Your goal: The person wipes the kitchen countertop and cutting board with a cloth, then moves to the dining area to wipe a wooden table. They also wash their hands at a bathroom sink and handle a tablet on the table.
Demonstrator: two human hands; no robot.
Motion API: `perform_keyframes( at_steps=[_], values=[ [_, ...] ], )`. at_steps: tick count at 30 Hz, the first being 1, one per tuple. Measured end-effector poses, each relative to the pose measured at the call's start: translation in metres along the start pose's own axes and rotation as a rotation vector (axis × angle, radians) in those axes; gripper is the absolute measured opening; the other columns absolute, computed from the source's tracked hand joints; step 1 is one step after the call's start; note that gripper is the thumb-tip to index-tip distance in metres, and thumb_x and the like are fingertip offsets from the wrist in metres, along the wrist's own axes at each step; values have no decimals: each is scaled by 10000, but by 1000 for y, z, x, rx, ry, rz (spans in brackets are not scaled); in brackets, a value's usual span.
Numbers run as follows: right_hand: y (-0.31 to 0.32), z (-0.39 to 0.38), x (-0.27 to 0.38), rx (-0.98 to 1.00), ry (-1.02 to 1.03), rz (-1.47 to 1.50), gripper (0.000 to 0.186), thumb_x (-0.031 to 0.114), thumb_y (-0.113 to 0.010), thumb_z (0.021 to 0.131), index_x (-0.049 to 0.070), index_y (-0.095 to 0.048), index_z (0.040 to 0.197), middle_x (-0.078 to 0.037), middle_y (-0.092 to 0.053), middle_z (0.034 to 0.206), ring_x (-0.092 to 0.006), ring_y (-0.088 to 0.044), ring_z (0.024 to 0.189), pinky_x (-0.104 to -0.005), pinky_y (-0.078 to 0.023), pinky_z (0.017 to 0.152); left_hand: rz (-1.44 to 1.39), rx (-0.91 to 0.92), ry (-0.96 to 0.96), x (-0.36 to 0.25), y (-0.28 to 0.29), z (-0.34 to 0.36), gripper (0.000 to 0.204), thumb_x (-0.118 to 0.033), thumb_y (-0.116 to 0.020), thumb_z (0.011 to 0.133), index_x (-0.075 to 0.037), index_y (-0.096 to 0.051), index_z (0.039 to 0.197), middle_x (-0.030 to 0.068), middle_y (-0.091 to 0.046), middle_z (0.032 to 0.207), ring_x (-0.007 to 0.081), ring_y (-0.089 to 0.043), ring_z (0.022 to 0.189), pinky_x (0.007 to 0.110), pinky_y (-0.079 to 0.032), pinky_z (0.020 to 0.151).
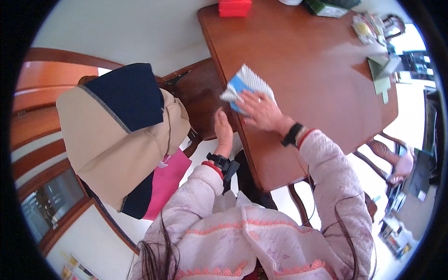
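A folded cloth (247,80) with blue and grey-white striped parts lies at the left edge of the brown wooden table (308,84). My right hand (263,111) lies flat on its near side, fingers stretched out over it. Just off the table's edge, below the cloth's left corner, I hold my left hand (223,126) with fingers extended and the palm turned toward the table. Nothing shows in that hand. Both wrists carry black bands and red cords.
Beige and navy clothing (121,121) and a pink piece (168,184) hang over a wooden chair at left. A red box (234,7), a green box (326,8), packaged items (364,29) and a pale green folded card (380,77) stand along the table's far and right sides.
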State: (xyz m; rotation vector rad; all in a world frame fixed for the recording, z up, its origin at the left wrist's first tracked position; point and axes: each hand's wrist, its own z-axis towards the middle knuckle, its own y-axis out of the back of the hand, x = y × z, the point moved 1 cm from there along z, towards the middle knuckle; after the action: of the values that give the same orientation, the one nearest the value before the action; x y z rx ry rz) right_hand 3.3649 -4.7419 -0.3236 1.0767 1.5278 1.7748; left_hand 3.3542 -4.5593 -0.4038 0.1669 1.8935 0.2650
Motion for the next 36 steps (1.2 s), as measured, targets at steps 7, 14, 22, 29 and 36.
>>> perform_keyframes(
  at_steps=[7, 14, 22, 29, 36],
  values=[
    [-20, -190, 166, 89, -66, 214, 473, 195, -567, 899, 155, -491, 1364, -66, -451, 1469, -232, -396, 1379, -400, -329, 1082, 345, 95, -602, -33, -10, -29, 452, -221, -543, 958, -28, -436, 1353, 227, -377, 1434, 415, -335, 1348, 520, -272, 1116],
    [11, -279, 218, -499, -1272, 1274, 489, -109, -348, 779, 4, -639, 1155, -86, -651, 1124, -151, -604, 1069, -291, -478, 930, 727, 120, -855, -51, -38, -36, 474, -193, -594, 909, -71, -455, 1346, 197, -387, 1435, 388, -295, 1396, 566, -246, 1118],
    [-17, -168, 192, -292, -892, 173, 464, 209, -599, 876, 128, -532, 1329, -132, -532, 1359, -279, -466, 1306, -460, -321, 1079, 876, 149, -868, -44, -40, -38, 485, -213, -577, 928, -100, -440, 1378, 168, -364, 1477, 362, -273, 1417, 567, -215, 1130],
    [-17, -267, 76, -300, -1182, -158, 529, 345, -574, 919, 79, -491, 1369, -164, -501, 1402, -288, -411, 1357, -455, -266, 1096, 868, 398, -1014, -63, -67, -54, 573, -249, -578, 930, -2, -382, 1408, 212, -296, 1512, 392, -229, 1427, 545, -180, 1156],
    [-2, -376, -90, -252, -1584, -282, 595, 423, -508, 950, 72, -429, 1423, -195, -440, 1463, -309, -371, 1389, -449, -276, 1081, 1004, 419, -934, -77, -106, -63, 642, -264, -598, 915, 12, -341, 1434, 216, -311, 1511, 381, -248, 1424, 531, -180, 1163]
  ],
)
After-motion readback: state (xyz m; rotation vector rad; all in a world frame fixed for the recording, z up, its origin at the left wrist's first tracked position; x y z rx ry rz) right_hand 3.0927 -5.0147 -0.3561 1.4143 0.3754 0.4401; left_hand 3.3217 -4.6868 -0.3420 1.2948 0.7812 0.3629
